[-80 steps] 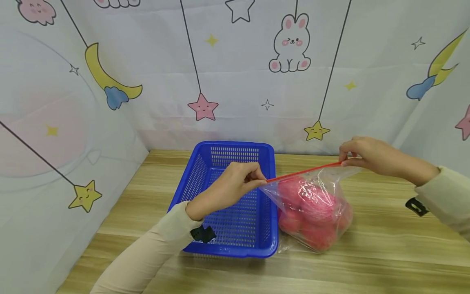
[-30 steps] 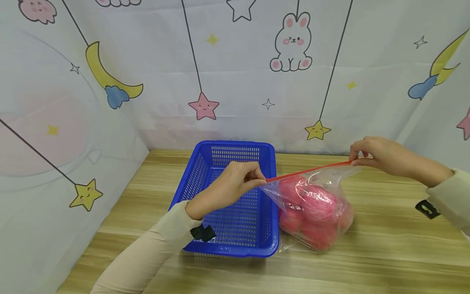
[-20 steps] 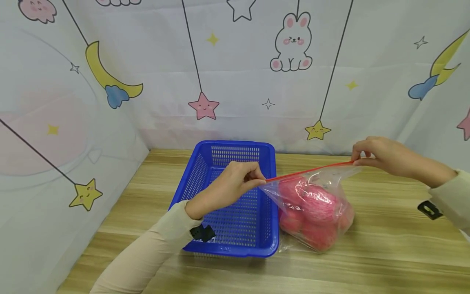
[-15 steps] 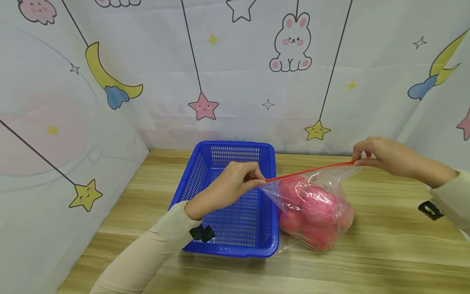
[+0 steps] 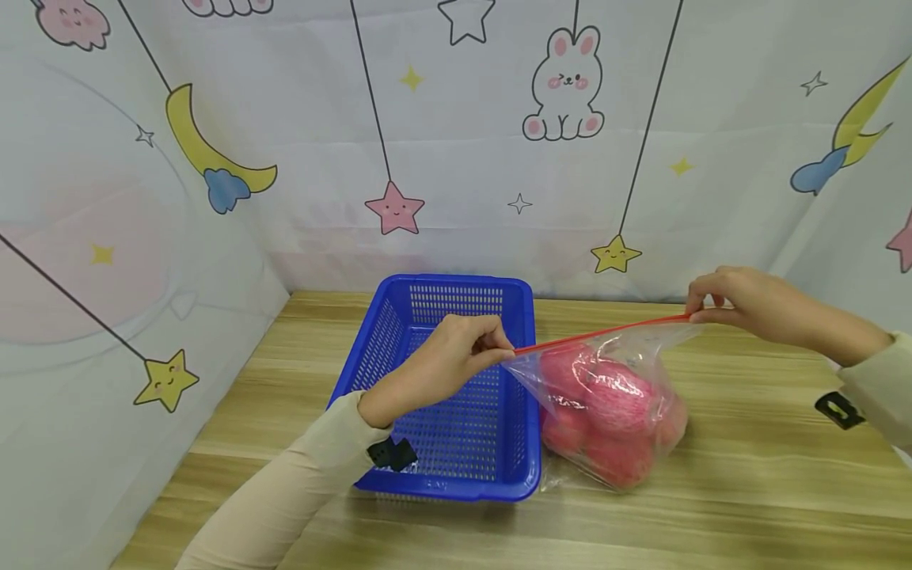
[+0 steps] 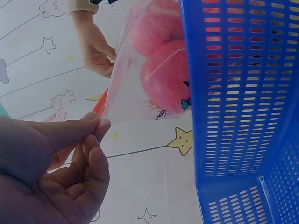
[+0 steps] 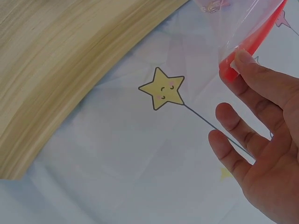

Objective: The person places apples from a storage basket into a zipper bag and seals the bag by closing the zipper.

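A clear zip bag [image 5: 666, 348] with a red strip along its top stands on the table, right of the blue basket. Several pink-red apples [image 5: 618, 396] fill it; the left wrist view shows two of these apples [image 6: 166, 77] closely. My left hand [image 5: 456, 356] reaches over the basket and pinches the left end of the red strip between thumb and forefinger. At the strip's other end, my right hand [image 5: 748, 305] pinches the corner with thumb and forefinger. Its other fingers [image 7: 229, 151] are spread loosely in the right wrist view. The strip runs taut between both hands.
The blue perforated basket [image 5: 523, 483] sits left of the bag, close against it, with nothing seen inside. Both stand on a wood-grain table [image 5: 769, 491]. A white printed cloth [image 5: 470, 158] hangs behind and at the sides.
My right hand has slid to the right along the red strip, out to the bag's corner. My left hand has held its place on the left end. Bag and basket have stayed put.
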{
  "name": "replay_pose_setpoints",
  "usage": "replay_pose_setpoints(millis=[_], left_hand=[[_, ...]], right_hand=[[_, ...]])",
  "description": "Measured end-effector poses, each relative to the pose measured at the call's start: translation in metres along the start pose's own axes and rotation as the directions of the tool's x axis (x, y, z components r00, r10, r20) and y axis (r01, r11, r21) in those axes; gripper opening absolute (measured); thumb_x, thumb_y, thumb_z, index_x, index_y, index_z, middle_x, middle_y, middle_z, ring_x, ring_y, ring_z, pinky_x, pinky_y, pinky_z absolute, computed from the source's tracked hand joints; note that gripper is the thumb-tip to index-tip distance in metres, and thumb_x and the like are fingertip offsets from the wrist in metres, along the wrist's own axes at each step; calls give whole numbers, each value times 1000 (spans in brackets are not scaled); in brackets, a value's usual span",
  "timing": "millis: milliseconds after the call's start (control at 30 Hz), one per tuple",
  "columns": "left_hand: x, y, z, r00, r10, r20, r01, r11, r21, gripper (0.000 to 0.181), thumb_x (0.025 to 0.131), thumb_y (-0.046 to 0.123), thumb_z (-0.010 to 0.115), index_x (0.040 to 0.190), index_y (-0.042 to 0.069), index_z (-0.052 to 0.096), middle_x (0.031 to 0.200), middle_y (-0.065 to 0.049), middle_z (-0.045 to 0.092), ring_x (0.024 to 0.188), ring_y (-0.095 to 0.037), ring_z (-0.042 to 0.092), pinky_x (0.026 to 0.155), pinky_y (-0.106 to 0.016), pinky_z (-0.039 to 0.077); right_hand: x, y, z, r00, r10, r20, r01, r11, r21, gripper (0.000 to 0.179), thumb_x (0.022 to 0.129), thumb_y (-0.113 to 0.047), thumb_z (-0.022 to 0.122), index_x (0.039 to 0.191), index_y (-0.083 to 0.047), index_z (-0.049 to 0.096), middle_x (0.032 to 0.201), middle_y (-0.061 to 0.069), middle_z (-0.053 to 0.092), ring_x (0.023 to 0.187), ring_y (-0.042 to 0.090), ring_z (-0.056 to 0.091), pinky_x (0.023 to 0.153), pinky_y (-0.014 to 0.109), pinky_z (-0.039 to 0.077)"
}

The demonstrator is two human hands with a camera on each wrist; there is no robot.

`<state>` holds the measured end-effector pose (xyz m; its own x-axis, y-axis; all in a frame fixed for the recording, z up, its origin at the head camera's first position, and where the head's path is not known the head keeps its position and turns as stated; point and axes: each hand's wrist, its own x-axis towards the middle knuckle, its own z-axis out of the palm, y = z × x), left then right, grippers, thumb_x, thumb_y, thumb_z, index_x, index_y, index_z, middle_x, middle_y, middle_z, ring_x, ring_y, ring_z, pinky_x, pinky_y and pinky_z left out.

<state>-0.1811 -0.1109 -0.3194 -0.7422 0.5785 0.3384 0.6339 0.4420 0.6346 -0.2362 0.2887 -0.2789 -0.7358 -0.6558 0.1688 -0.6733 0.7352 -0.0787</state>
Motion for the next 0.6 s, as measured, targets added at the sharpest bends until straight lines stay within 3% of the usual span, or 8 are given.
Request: replay_pose_setpoints(millis=[333, 600], left_hand=[[0, 1, 0, 1000, -9, 12, 9, 1000, -15, 4, 96, 10, 67, 91, 11, 66, 84, 4, 69, 69, -8, 56, 60, -22, 47], [2, -2, 0, 1000, -8, 8, 8, 1000, -10, 4, 96, 10, 66, 92, 10, 66, 84, 3, 69, 72, -18, 61, 62, -23, 49]], right_hand=[[-1, 1, 2, 1000, -11, -15, 11, 1000, -4, 29, 78, -3, 82, 82, -26, 64, 81, -16, 57, 73, 7, 48, 59, 27, 44], [-3, 2, 3, 999, -33, -29, 32, 999, -8, 30, 78, -2, 82, 82, -25, 64, 80, -16, 56, 72, 5, 48, 59, 26, 45]])
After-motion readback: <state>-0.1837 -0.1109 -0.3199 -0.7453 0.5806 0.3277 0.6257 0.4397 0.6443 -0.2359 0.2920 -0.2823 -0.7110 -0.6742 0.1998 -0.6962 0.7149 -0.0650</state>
